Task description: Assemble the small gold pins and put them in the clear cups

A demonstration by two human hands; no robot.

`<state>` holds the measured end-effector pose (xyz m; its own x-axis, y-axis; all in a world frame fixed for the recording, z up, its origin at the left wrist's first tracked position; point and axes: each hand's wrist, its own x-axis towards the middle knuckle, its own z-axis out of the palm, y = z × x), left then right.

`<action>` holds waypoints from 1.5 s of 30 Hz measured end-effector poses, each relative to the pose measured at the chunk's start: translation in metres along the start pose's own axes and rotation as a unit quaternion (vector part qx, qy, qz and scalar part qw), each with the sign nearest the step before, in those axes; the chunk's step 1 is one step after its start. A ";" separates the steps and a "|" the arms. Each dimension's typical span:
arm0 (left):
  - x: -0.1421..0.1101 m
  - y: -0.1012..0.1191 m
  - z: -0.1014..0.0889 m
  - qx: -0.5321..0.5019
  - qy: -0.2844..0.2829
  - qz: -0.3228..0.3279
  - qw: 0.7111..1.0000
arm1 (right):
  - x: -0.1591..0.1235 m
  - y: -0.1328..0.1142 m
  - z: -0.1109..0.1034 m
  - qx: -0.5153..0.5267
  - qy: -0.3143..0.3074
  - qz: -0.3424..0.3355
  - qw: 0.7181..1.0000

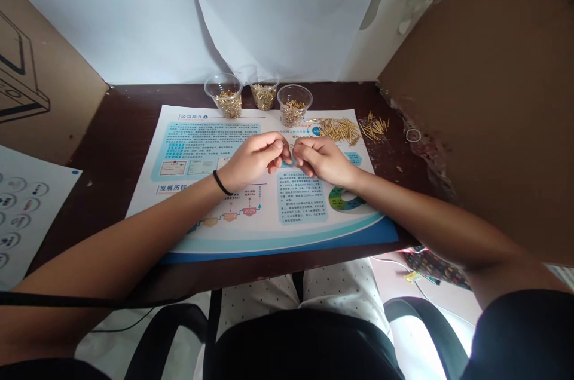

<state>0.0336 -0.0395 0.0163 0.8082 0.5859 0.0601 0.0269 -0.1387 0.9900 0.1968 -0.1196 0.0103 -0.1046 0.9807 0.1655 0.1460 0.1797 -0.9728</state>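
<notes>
Over the printed sheet (264,238), my left hand (260,156) and my right hand (320,159) face each other, fingertips nearly meeting. Each has its thumb pressed to its fingers in a pinch. Something small and gold-coloured seems to show between them, but the fingers mostly hide it. Just beyond my right hand lies a pile of thin gold-coloured metal pins (338,130), with a smaller group of pins (375,126) to its right. Behind the hands stand a left clear cup (223,87), a middle clear cup (264,81) and a right clear cup (295,95), each partly filled with tiny gold-coloured metal pieces.
Cardboard walls flank the dark table (130,123), with a left panel (45,39) and a right panel (488,99). White sheeting (287,15) covers the back. A second printed sheet (49,180) lies at the left. A small ring-shaped item (413,135) is near the right panel.
</notes>
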 end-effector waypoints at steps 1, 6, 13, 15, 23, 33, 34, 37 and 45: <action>0.000 0.001 0.001 0.001 0.002 0.000 1.000 | 0.000 0.000 0.000 -0.002 -0.002 -0.001 1.000; -0.001 0.004 0.002 -0.009 -0.004 -0.015 1.000 | 0.001 0.000 -0.002 0.014 -0.041 0.009 0.999; -0.002 0.004 0.004 0.005 0.016 -0.018 1.000 | 0.002 0.004 -0.004 0.007 -0.038 0.002 0.999; -0.002 0.003 0.003 0.007 0.014 -0.012 1.000 | 0.003 0.005 -0.003 0.008 -0.038 0.002 0.999; -0.003 0.008 0.000 0.018 -0.025 0.006 1.000 | 0.001 0.004 -0.002 0.041 0.006 0.038 0.998; -0.004 0.010 0.002 0.062 -0.014 -0.006 0.998 | 0.000 0.002 -0.003 0.023 -0.026 0.026 0.999; -0.004 0.010 0.002 0.064 -0.016 -0.003 0.998 | 0.000 0.002 -0.003 0.023 -0.028 0.023 0.999; -0.004 0.009 0.002 0.065 -0.021 0.004 0.998 | 0.000 0.002 -0.004 0.023 -0.030 0.014 0.999; -0.003 0.010 0.001 0.073 -0.036 0.013 0.997 | 0.000 0.002 -0.005 0.014 -0.038 -0.022 0.999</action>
<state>0.0319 -0.0436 0.0258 0.8492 0.5233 0.0707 0.0870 -0.2707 0.9587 0.2016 -0.1189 0.0091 -0.1853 0.9627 0.1973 0.1112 0.2200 -0.9691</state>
